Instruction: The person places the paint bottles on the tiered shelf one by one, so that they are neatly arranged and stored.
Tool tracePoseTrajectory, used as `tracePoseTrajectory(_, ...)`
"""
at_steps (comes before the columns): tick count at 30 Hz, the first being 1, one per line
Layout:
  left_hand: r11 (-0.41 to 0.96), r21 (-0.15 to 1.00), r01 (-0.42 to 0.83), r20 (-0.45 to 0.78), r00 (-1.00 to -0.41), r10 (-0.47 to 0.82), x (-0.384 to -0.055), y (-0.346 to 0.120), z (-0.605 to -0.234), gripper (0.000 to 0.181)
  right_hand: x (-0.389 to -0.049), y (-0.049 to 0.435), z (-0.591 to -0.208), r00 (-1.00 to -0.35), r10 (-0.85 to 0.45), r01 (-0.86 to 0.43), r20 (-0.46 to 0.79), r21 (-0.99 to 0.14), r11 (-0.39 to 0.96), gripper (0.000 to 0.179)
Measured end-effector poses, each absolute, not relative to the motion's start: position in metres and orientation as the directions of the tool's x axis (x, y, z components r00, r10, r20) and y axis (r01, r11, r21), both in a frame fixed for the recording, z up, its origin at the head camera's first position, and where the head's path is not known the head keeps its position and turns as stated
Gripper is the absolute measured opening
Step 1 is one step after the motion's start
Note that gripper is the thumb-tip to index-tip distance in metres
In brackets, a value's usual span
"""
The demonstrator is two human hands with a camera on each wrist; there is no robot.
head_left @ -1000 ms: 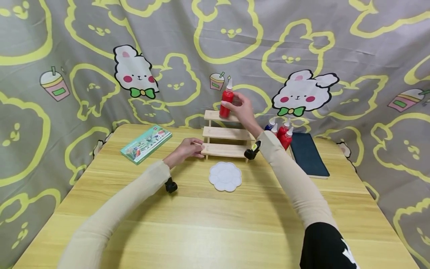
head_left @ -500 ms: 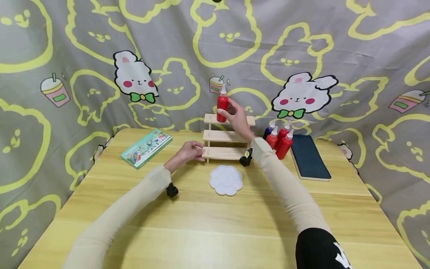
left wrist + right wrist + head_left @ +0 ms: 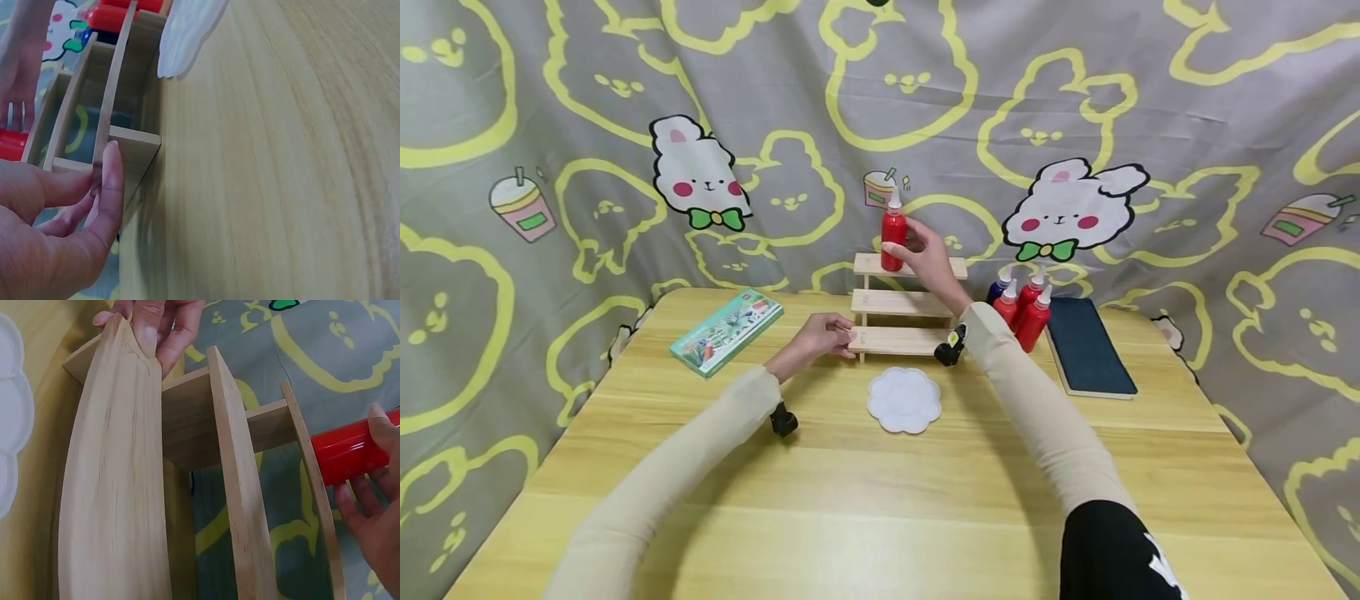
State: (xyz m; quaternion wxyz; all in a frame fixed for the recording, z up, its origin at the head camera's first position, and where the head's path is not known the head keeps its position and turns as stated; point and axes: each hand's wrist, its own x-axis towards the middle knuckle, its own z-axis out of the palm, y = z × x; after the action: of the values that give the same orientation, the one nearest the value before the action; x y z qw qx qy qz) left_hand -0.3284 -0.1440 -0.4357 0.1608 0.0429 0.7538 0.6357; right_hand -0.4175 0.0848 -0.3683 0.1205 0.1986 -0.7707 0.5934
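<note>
A red squeeze bottle (image 3: 892, 237) with a white nozzle stands upright on the top step of a three-tier wooden stand (image 3: 901, 340). My right hand (image 3: 931, 260) holds it from the right side, thumb in front. In the right wrist view the bottle's base (image 3: 344, 453) meets the top board. My left hand (image 3: 822, 337) pinches the left end of the lowest board; the left wrist view has the thumb and a finger (image 3: 111, 187) on either face of that board. A white flower-shaped palette (image 3: 904, 401) lies in front of the stand.
Right of the stand, several bottles stand grouped: red ones (image 3: 1033, 321) and a blue one (image 3: 997, 287). A dark notebook (image 3: 1090, 346) lies beside them. A green flat box (image 3: 727, 332) lies at the left. A patterned curtain (image 3: 790, 75) hangs behind the table.
My right hand and the red bottle have shifted slightly left along the top step. The left hand keeps its pinch on the lowest board. The head view has tilted a little.
</note>
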Motion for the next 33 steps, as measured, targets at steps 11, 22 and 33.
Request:
tracePoseTrajectory(11, 0.217, 0.96, -0.177, -0.228, -0.944, 0.238, -0.33, -0.144, -0.433, 0.036, -0.409, 0.085, -0.375, -0.926, -0.152, -0.376, 0.347, -0.884, 0.277, 0.052)
tracePoseTrajectory(22, 0.228, 0.959, -0.167, -0.222, -0.944, 0.243, -0.333, -0.144, -0.43, 0.037, -0.391, 0.108, -0.369, -0.917, -0.089, -0.398, 0.388, -0.89, 0.222, 0.045)
tracePoseTrajectory(33, 0.222, 0.96, -0.172, -0.229, -0.937, 0.264, -0.331, -0.142, -0.435, 0.038, -0.35, 0.161, -0.37, -0.93, -0.151, -0.368, 0.336, -0.861, 0.35, 0.037)
